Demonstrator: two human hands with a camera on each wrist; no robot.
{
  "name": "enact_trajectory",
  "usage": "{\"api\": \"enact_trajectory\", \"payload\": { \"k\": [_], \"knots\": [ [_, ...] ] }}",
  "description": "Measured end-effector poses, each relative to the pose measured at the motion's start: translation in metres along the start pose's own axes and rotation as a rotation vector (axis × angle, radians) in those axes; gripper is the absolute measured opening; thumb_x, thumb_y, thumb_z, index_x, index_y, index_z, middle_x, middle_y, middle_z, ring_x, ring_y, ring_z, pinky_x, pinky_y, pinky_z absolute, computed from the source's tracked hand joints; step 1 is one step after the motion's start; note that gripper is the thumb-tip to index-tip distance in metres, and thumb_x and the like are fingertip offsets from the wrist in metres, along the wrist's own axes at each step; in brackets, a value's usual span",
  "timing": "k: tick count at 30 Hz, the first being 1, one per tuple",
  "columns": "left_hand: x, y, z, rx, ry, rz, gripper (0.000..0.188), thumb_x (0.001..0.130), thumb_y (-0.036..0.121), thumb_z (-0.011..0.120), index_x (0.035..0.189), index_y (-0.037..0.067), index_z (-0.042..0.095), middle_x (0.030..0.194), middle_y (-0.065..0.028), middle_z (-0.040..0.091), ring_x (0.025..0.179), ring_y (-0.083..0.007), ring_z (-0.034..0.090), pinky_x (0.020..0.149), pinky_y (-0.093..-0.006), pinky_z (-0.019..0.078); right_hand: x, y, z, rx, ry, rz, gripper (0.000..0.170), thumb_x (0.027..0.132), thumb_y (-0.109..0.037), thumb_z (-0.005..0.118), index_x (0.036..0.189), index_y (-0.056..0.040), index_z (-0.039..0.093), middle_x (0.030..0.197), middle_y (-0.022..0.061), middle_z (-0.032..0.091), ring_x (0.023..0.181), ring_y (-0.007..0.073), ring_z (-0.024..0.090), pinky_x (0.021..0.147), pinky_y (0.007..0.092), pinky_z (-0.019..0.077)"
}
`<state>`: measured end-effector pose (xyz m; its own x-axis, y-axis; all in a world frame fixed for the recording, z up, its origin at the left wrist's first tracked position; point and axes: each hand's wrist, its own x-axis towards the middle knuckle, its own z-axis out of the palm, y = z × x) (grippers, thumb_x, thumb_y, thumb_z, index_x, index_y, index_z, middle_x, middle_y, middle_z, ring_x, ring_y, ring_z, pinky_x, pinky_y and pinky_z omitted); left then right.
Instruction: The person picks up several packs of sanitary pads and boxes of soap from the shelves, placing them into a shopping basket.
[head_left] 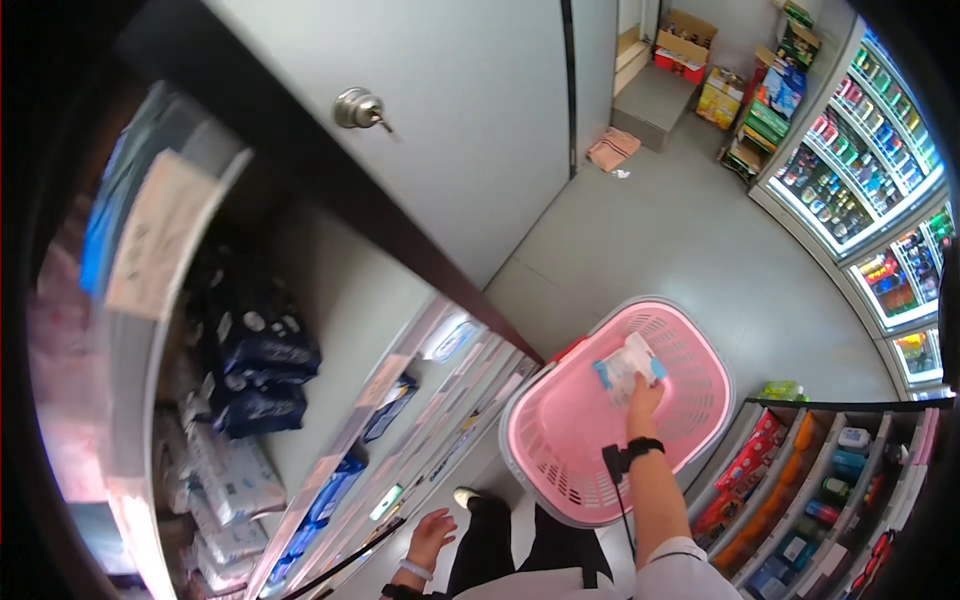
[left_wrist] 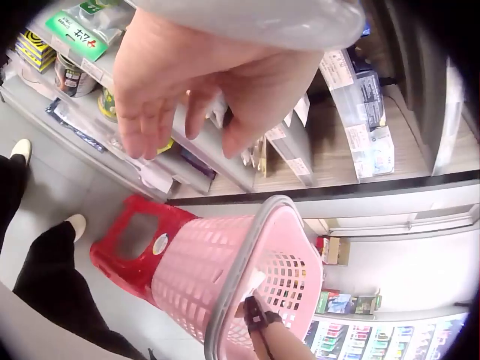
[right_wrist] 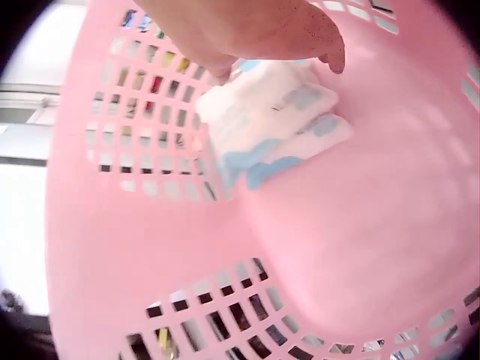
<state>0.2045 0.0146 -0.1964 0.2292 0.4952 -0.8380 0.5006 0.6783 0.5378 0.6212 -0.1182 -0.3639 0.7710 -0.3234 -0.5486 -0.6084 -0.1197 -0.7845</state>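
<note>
My right hand (head_left: 646, 400) reaches down inside a pink shopping basket (head_left: 550, 440) with a grey rim and slotted walls. It holds a soft white-and-blue pack (right_wrist: 274, 120) by its upper edge, thumb on one side, in the right wrist view. Two layers of the pack show, low against the basket's wall. The hand covers the pack's top, and some fingers are hidden. My left hand (head_left: 430, 537) hangs beside the shelves with relaxed fingers and nothing in it. In the left wrist view, that hand (left_wrist: 217, 82) is above and apart from the basket (left_wrist: 202, 255).
Under the basket is a red stand (left_wrist: 142, 240). Shelves at left carry dark blue packs (head_left: 260, 340) and pale packs (head_left: 235, 470). A low rack (head_left: 800, 500) of goods stands at right, lit drink coolers (head_left: 850, 150) beyond. A grey door (head_left: 470, 130) and stacked boxes are ahead.
</note>
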Motion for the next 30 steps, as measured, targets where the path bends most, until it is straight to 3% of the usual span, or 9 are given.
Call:
{"api": "enact_trajectory", "payload": {
  "k": [3, 5, 7, 9, 11, 16, 20, 23, 30],
  "knots": [
    [-0.002, 0.004, -0.006, -0.005, -0.012, 0.032, 0.036, 0.082, 0.018, 0.062, 0.115, 0.009, 0.053, 0.1, -0.0057, 0.058, 0.093, -0.0173, 0.057, 0.078, -0.0323, 0.0476, -0.048, -0.04, -0.009, 0.076, -0.098, -0.43, 0.031, 0.079, -0.014, 0.061, 0.105, 0.0002, 0.056, 0.097, 0.0115, 0.059, 0.09, 0.0199, 0.056, 0.074, 0.0312, 0.0461],
    [-0.004, 0.002, -0.012, -0.018, -0.005, 0.04, 0.035, 0.082, 0.019, 0.062, 0.115, 0.009, 0.053, 0.101, -0.0057, 0.058, 0.093, -0.0174, 0.057, 0.078, -0.0323, 0.0475, -0.145, -0.109, -0.026, -0.266, -0.568, -0.58, 0.027, 0.079, -0.012, 0.058, 0.104, -0.0025, 0.056, 0.098, 0.008, 0.059, 0.093, 0.0177, 0.055, 0.077, 0.0306, 0.045],
    [-0.006, 0.001, -0.017, -0.035, 0.003, 0.055, 0.035, 0.082, 0.019, 0.062, 0.114, 0.009, 0.053, 0.101, -0.0058, 0.057, 0.093, -0.0175, 0.057, 0.078, -0.0323, 0.0474, -0.189, -0.095, -0.013, -0.061, -0.868, -0.689, 0.024, 0.08, -0.017, 0.058, 0.099, -0.0034, 0.06, 0.088, 0.0099, 0.061, 0.083, 0.0201, 0.058, 0.074, 0.0328, 0.047],
    [-0.016, -0.004, -0.024, -0.092, 0.025, 0.065, 0.035, 0.082, 0.02, 0.063, 0.113, 0.008, 0.053, 0.101, -0.0057, 0.057, 0.093, -0.018, 0.057, 0.078, -0.0319, 0.047, -0.238, -0.062, 0.029, -0.373, -0.958, -1.229, 0.03, 0.08, -0.021, 0.059, 0.103, -0.0029, 0.058, 0.096, 0.0153, 0.059, 0.092, 0.029, 0.055, 0.081, 0.0376, 0.0445],
    [-0.022, -0.01, -0.03, -0.135, 0.041, 0.074, 0.034, 0.082, 0.02, 0.063, 0.112, 0.008, 0.053, 0.101, -0.0056, 0.057, 0.093, -0.0182, 0.057, 0.078, -0.0318, 0.0467, -0.266, -0.051, 0.061, -0.351, -0.879, -1.445, 0.037, 0.077, -0.023, 0.062, 0.107, -0.0025, 0.055, 0.106, 0.0212, 0.054, 0.103, 0.0374, 0.047, 0.089, 0.0423, 0.0388],
    [-0.042, -0.025, -0.053, -0.219, 0.085, 0.076, 0.033, 0.082, 0.019, 0.063, 0.111, 0.008, 0.053, 0.101, -0.0048, 0.056, 0.093, -0.0182, 0.057, 0.077, -0.0317, 0.046, -0.276, -0.008, 0.124, -0.43, -0.917, -1.53, 0.042, 0.074, -0.026, 0.061, 0.108, -0.0025, 0.054, 0.106, 0.0211, 0.053, 0.103, 0.0388, 0.046, 0.091, 0.0454, 0.0349],
    [-0.053, -0.039, -0.069, -0.254, 0.126, 0.08, 0.032, 0.084, 0.018, 0.059, 0.113, 0.007, 0.052, 0.103, -0.0056, 0.056, 0.096, -0.0198, 0.056, 0.08, -0.0336, 0.0455, -0.282, 0.011, 0.157, -0.687, -1.007, -1.33, 0.039, 0.072, -0.025, 0.057, 0.106, -0.0071, 0.059, 0.11, 0.02, 0.054, 0.105, 0.0378, 0.046, 0.09, 0.044, 0.0368],
    [-0.06, -0.048, -0.076, -0.285, 0.147, 0.085, 0.03, 0.086, 0.018, 0.056, 0.114, 0.007, 0.051, 0.104, -0.0065, 0.056, 0.099, -0.0215, 0.055, 0.083, -0.0352, 0.045, -0.285, 0.035, 0.174, -0.577, -0.755, -1.377, 0.043, 0.082, -0.037, 0.043, 0.111, -0.0067, 0.053, 0.112, 0.0118, 0.057, 0.106, 0.0273, 0.05, 0.09, 0.0388, 0.0377],
    [-0.071, -0.058, -0.08, -0.321, 0.165, 0.085, 0.028, 0.086, 0.018, 0.055, 0.112, 0.007, 0.051, 0.104, -0.0062, 0.056, 0.098, -0.0213, 0.055, 0.082, -0.0344, 0.045, -0.291, 0.032, 0.18, -0.892, -0.976, -1.216, 0.043, 0.082, -0.034, 0.046, 0.114, -0.0063, 0.051, 0.115, 0.0126, 0.055, 0.11, 0.0269, 0.048, 0.093, 0.0391, 0.0362]
  ]
}}
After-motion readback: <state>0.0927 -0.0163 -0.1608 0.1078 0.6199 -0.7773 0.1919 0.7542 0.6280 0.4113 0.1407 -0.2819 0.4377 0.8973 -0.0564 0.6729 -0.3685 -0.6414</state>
